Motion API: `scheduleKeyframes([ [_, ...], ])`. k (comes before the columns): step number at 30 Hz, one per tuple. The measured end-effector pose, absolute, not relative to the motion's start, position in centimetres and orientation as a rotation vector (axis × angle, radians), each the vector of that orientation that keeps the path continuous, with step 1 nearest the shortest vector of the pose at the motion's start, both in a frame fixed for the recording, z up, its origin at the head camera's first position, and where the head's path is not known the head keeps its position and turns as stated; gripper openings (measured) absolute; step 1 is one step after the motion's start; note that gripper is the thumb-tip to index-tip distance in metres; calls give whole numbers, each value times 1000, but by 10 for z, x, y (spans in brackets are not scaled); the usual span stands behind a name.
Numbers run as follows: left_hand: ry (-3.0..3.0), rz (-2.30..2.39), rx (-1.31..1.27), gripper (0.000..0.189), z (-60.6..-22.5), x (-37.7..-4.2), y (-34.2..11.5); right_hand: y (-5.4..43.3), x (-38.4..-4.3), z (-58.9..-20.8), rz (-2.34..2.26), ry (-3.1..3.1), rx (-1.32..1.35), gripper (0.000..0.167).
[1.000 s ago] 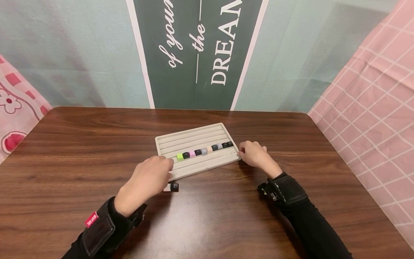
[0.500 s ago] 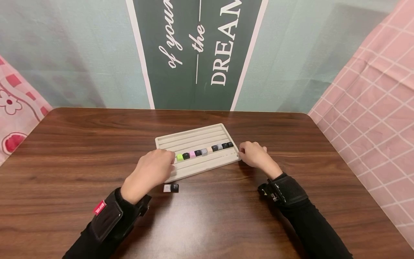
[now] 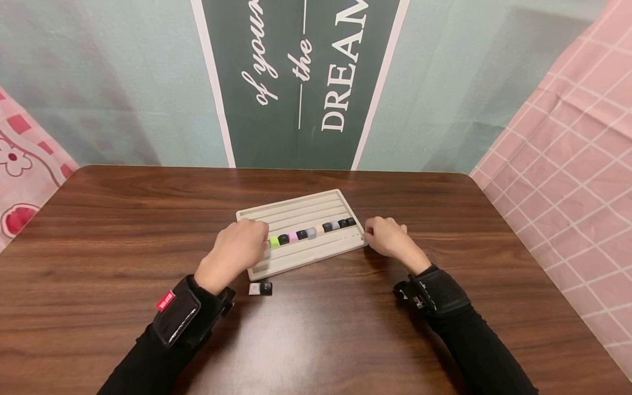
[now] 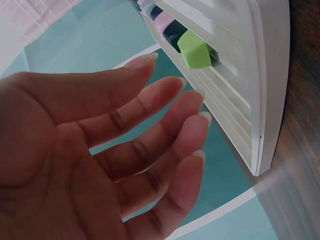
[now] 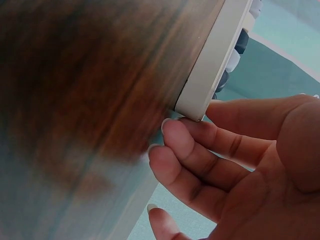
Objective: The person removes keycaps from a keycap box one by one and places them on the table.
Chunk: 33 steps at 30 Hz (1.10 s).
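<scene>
A cream ridged tray [image 3: 296,258] lies at a slant on the table. Along one of its grooves runs a row of keycaps, with a lime green keycap [image 3: 274,241] at the left end and a pink keycap [image 3: 293,236] further along. My left hand [image 3: 239,247] hovers over the tray's left side, beside the lime green one. In the left wrist view its fingers are loosely bent, with nothing between them and the thumb. At the near right corner, my right hand [image 3: 390,237] pinches the tray's edge between thumb and finger.
On the brown wooden table [image 3: 316,340], just in front of the tray's near left corner, sit a white keycap [image 3: 254,289] and a black keycap [image 3: 266,288] side by side. A hanging cloth with lettering [image 3: 296,82] stands behind the table's far edge.
My left hand has moved away from me, up along the tray's left side, uncovering the white keycap on the table. The right hand stays at the tray's corner.
</scene>
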<state>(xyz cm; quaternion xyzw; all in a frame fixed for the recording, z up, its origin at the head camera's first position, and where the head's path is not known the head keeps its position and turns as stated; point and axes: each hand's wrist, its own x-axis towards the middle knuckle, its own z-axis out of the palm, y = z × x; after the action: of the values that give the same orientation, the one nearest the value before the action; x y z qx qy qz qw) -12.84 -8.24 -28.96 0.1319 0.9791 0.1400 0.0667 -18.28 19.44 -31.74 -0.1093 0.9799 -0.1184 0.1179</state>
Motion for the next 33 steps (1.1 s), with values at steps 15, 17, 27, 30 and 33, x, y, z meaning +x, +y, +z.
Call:
scheduleKeyframes([
  [15, 2905, 362, 342, 23, -291, -142, -78, 194, -182, -317, -333, 2880, -309, 19],
  [17, 2902, 360, 341, 24, -292, -143, -78, 194, -183, -317, -335, 2879, -306, 19],
  [27, 2885, 347, 328, 19, -295, -147, -75, 194, -181, -316, -334, 2887, -320, 19],
  [30, 2892, 338, 335, 20, -297, -148, -74, 193, -181, -316, -334, 2879, -304, 18],
  [33, 2903, 336, 343, 20, -297, -148, -73, 193, -181, -315, -328, 2883, -311, 18],
])
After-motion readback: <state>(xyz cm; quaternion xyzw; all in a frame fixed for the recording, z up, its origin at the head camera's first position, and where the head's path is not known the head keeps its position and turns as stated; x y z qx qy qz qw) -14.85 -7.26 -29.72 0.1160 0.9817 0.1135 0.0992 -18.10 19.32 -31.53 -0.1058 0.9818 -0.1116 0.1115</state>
